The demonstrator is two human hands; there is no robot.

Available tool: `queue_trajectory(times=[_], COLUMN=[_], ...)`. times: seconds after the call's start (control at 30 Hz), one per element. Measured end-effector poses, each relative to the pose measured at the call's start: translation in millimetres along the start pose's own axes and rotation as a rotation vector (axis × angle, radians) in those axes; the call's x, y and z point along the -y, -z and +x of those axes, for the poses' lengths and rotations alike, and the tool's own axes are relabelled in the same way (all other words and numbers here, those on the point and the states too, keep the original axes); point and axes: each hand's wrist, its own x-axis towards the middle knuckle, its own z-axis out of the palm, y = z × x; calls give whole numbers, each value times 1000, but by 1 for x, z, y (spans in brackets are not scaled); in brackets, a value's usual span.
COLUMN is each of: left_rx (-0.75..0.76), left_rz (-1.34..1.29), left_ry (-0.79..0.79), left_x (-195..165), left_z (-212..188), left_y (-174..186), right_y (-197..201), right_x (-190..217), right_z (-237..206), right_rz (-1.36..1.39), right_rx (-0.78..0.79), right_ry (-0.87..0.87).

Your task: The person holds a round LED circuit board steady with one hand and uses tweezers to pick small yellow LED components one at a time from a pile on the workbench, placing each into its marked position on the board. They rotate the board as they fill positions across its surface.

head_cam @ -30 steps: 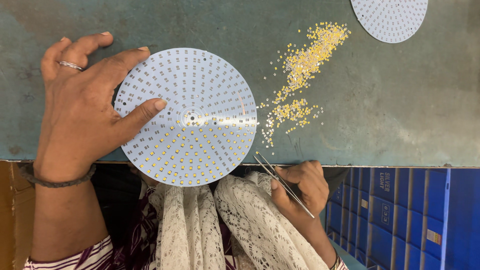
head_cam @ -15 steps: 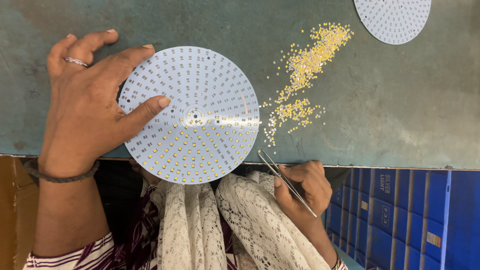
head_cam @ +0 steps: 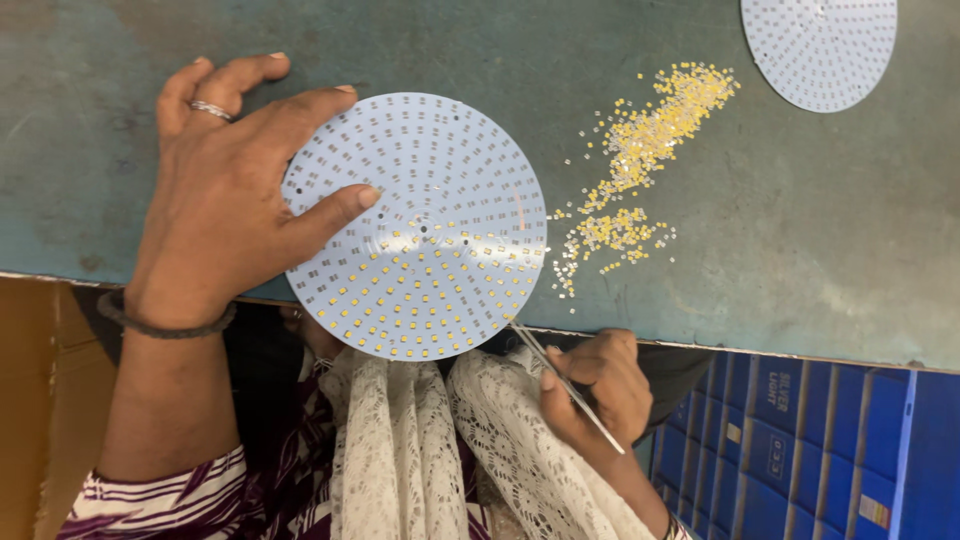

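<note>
A round white circuit disc (head_cam: 440,200) lies on the grey-green table, overhanging its near edge. Its lower half carries many small yellow chips; the upper half shows bare pads. My left hand (head_cam: 225,200) rests flat on the disc's left side, thumb pressed near its centre, a ring on one finger. My right hand (head_cam: 595,385) is below the table edge and grips thin metal tweezers (head_cam: 560,375), whose tips point up-left at the disc's lower right rim. A loose heap of tiny yellow chips (head_cam: 640,160) lies to the right of the disc.
A second white disc (head_cam: 820,45) sits at the top right, partly cut off. The table edge (head_cam: 760,350) runs across below the heap. Blue boxes (head_cam: 820,450) stand lower right, a brown carton (head_cam: 40,400) lower left, white lace cloth (head_cam: 440,460) on my lap.
The disc has turned a little under my left hand. My right hand with the tweezers has stayed below the table edge, tips near the disc's rim.
</note>
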Motion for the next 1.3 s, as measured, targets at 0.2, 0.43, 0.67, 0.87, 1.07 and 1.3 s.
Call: queue_trajectory(times=[0.2, 0.43, 0.67, 0.87, 1.07, 1.3], left_rx=[-12, -2, 33, 31, 33, 33], left_rz=[-16, -6, 34, 64, 64, 60], left_ry=[-13, 4, 37, 47, 51, 56], left_x=[0, -1, -3, -3, 0, 2], left_z=[1, 1, 2, 1, -1, -2], left_y=[-2, -1, 3, 1, 1, -1], right_y=[-11, -10, 17, 31, 30, 28], right_x=[6, 7, -13, -26, -26, -23], right_z=[6, 6, -2, -6, 0, -3], right_rz=[-18, -6, -88, -49, -54, -69], right_rx=[23, 37, -78, -79, -27, -70], right_ry=[29, 31, -175, -255, -155, -226])
